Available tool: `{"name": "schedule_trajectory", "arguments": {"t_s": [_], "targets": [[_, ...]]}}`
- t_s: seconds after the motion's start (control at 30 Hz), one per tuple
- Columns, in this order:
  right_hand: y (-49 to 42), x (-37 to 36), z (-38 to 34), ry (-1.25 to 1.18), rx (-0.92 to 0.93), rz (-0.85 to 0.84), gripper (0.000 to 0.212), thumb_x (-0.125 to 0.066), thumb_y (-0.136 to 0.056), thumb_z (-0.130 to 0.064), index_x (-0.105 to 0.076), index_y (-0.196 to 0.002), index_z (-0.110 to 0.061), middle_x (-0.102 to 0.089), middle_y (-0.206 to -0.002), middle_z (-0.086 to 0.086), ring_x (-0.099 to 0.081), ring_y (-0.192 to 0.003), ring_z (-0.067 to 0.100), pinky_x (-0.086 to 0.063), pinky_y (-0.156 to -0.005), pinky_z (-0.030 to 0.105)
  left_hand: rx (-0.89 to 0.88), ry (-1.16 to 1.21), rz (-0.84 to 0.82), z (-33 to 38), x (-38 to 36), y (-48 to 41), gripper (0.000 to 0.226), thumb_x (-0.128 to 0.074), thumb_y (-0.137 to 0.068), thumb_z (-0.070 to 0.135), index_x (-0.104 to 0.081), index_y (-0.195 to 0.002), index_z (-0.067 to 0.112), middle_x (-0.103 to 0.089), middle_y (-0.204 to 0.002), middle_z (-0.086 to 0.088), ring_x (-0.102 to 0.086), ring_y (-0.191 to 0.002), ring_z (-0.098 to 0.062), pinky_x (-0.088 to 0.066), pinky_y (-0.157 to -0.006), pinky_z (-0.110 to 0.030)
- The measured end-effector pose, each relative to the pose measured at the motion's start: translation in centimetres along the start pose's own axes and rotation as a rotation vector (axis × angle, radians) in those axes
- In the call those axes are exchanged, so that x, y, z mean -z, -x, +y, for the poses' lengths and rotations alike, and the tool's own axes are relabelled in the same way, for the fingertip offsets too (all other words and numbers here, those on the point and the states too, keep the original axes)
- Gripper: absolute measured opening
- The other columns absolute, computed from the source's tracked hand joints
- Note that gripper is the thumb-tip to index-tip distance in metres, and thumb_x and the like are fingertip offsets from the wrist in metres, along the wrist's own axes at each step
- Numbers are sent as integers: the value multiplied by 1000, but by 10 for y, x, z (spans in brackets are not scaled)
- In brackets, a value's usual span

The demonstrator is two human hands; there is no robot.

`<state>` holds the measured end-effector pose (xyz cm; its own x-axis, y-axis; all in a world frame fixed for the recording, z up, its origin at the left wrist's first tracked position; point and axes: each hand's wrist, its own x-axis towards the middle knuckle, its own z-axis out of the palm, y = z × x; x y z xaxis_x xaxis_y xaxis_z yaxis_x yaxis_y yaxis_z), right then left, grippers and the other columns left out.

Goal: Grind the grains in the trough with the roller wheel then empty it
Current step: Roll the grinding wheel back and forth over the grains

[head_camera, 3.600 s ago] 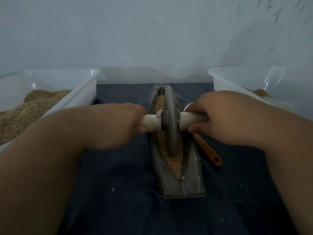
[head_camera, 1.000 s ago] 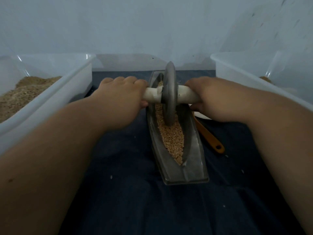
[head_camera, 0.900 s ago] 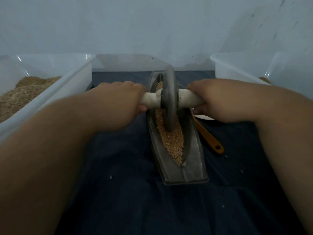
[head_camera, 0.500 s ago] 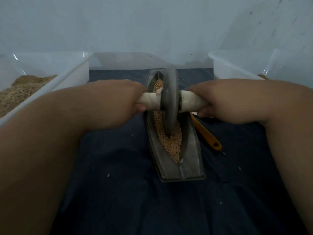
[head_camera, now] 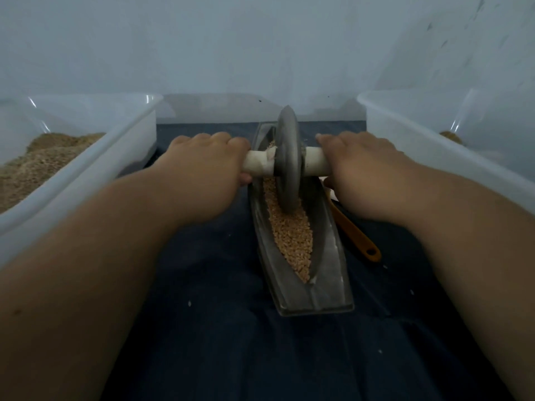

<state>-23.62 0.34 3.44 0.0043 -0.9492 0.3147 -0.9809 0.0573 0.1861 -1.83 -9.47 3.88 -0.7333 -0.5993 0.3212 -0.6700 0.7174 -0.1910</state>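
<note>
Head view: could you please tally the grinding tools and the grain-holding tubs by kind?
Trough: 1
Roller wheel: 1
Orange-handled spoon: 1
Grain tubs, left tub and right tub: 2
Total: 5

A dark blue cloth point(head_camera: 220, 342) covers the work surface. Behind the cloth rises a plain pale wall point(head_camera: 231, 44), with faint dark specks, perhaps scuffs, toward its upper right. The light is dim and bluish.

No text, label, brand, number or sign is readable on the trough point(head_camera: 328, 256), the roller wheel point(head_camera: 287, 160), the left bin point(head_camera: 86, 178) or the right bin point(head_camera: 428, 143).
</note>
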Motion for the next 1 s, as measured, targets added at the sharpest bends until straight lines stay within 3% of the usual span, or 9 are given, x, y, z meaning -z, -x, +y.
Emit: {"name": "schedule_trajectory", "arguments": {"t_s": [0.1,0.17,0.27,0.47,0.57,0.67,0.83,0.93,1.0], "targets": [[20,25,-10,46,87,-46,27,-52,-90,-21,-49,-116,-15,-53,-98,7,-52,-83,26,-49,-74,43,-43,110,-203,-3,19,10,35,-36,-81,55,-47,-100,28,-54,-96,4,-54,-82,-17,-47,-76,-39],[29,38,-15,71,102,-101,12,-55,-89,-21,-47,-98,-19,-48,-87,2,-50,-73,20,-46,-66,37,-78,131,-278,-2,30,16,34,-38,-79,56,-49,-99,30,-56,-92,7,-56,-80,-13,-47,-74,-37],[32,45,-15,92,105,-179,24,-55,-89,-20,-33,-80,-23,-44,-79,-2,-48,-65,15,-41,-57,32,-95,134,-301,3,39,20,37,-36,-76,57,-51,-99,31,-56,-89,9,-55,-79,-11,-43,-70,-33],[14,20,-8,-49,42,-51,15,-54,-87,-10,-50,-98,-18,-54,-90,4,-54,-74,21,-49,-67,39,-29,99,-196,1,21,10,35,-32,-80,55,-46,-96,27,-55,-93,2,-56,-82,-21,-48,-76,-41],[1,4,-9,-115,-14,24,38,-54,-86,-7,-49,-123,-11,-57,-113,13,-53,-97,30,-44,-81,41,31,-13,-36,2,3,1,32,-41,-93,46,-49,-111,22,-56,-105,-5,-56,-92,-29,-40,-74,-39],[-8,-4,-10,-117,-65,59,53,-53,-87,-6,-42,-139,-9,-55,-125,16,-50,-113,34,-38,-94,44,62,-105,81,5,-9,-5,38,-41,-95,42,-48,-123,16,-56,-113,-9,-55,-100,-32,-39,-83,-44],[-3,6,-9,-76,-33,42,29,-58,-86,-11,-55,-115,-17,-59,-102,8,-55,-87,27,-45,-70,36,21,-74,81,3,-8,-4,36,-43,-95,42,-48,-119,16,-55,-111,-9,-54,-98,-31,-38,-81,-43],[9,26,-8,-25,47,-41,12,-60,-88,-26,-54,-98,-26,-55,-86,-1,-54,-72,19,-44,-62,33,-48,62,-69,-4,5,3,30,-44,-91,48,-47,-107,23,-55,-104,-3,-55,-91,-24,-40,-74,-37],[18,40,-9,-2,95,-109,12,-59,-89,-37,-54,-98,-30,-54,-83,-5,-52,-71,13,-37,-58,30,-65,154,-207,-6,19,9,38,-38,-81,56,-49,-101,25,-56,-97,4,-56,-83,-16,-46,-73,-38]]}}
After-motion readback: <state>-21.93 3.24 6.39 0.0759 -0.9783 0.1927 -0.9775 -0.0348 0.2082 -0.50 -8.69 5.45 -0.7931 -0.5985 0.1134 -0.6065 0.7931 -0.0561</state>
